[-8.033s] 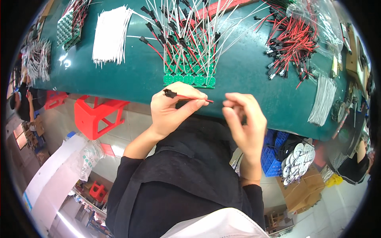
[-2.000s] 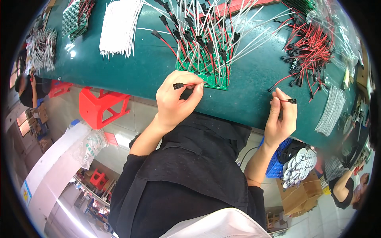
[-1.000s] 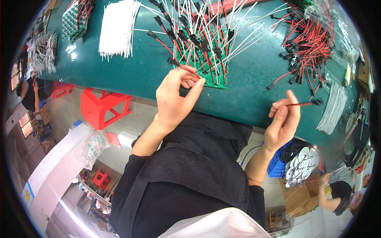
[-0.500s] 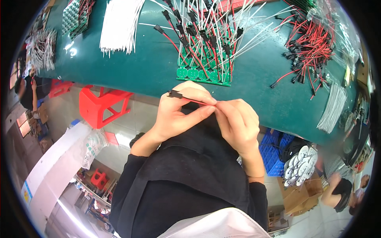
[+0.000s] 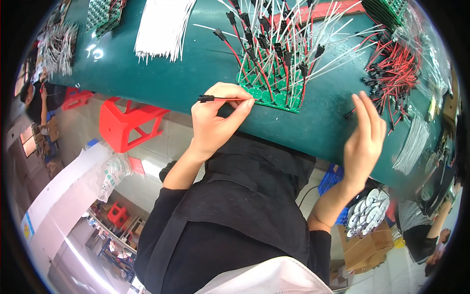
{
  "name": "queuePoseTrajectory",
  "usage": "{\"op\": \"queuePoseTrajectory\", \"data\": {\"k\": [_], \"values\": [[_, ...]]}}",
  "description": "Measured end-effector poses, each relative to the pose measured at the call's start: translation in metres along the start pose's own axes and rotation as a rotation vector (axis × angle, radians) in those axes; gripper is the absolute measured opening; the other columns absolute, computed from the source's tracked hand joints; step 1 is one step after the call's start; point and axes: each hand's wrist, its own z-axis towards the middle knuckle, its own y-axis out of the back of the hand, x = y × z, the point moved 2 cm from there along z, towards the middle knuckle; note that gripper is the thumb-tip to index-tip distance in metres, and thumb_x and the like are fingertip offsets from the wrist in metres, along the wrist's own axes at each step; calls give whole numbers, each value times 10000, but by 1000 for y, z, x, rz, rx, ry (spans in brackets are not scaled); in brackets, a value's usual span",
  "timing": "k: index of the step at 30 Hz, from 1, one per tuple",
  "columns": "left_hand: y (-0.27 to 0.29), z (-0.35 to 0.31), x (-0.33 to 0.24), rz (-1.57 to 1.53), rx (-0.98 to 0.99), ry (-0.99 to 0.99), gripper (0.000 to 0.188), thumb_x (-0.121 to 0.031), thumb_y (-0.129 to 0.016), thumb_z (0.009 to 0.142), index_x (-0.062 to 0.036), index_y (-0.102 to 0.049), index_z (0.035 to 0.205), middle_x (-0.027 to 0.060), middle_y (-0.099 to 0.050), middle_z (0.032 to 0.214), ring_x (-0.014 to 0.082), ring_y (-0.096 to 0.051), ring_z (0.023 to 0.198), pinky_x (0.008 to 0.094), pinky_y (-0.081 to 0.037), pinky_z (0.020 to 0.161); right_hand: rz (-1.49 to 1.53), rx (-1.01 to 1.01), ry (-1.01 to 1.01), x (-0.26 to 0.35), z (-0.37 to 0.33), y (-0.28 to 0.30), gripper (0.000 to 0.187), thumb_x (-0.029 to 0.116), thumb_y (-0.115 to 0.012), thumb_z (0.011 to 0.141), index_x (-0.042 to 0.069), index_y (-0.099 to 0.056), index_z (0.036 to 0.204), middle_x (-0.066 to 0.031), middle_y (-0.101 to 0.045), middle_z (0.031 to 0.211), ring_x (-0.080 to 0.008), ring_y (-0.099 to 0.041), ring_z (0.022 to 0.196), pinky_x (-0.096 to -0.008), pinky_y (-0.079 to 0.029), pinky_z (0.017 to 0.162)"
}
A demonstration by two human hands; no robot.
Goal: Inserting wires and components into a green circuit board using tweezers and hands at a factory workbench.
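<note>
- One red-and-black connector lead [image 5: 206, 98] is resting pinched in the left hand [image 5: 210, 119], beside the circuit-board panel [image 5: 280, 99]; slackness could drop it.
- The right hand [image 5: 364, 142] is hovering spread-fingered, seemingly empty, near heaped leads [image 5: 395, 68]; tangles could snag.
- Black plugs [image 5: 320, 51] are bristling beyond; brushing could bend their wires.

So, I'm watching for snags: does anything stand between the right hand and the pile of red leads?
Nothing visible does. The right hand is open by the near edge of the pile of red leads, with a black connector showing just to its left. The clear plastic bag lies on the pile's right, not between them.
</note>
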Motion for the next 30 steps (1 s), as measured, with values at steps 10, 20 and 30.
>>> {"op": "queuePoseTrajectory", "data": {"k": [10,20,30], "values": [[-3,1,2,38,-77,18,148,72,-724,755,-9,-672,867,62,-674,830,127,-607,691,236,-499,599,-43,-25,-25,-29,-17,-7,298,-72,-621,782,39,-645,1057,-88,-619,1081,-276,-586,983,-376,-474,852],[-4,2,-3,103,-44,-50,165,67,-729,756,-15,-677,890,60,-666,848,113,-612,688,228,-504,600,-100,-20,21,-34,-19,2,237,-17,-659,815,59,-643,1038,-73,-617,1055,-261,-589,944,-377,-461,828],[-8,11,-6,222,-29,-102,144,30,-742,757,-13,-658,866,56,-664,828,134,-629,672,242,-503,580,-93,2,-20,-27,-10,-7,140,26,-674,836,58,-616,960,-90,-601,1003,-274,-579,942,-380,-445,819]]}}
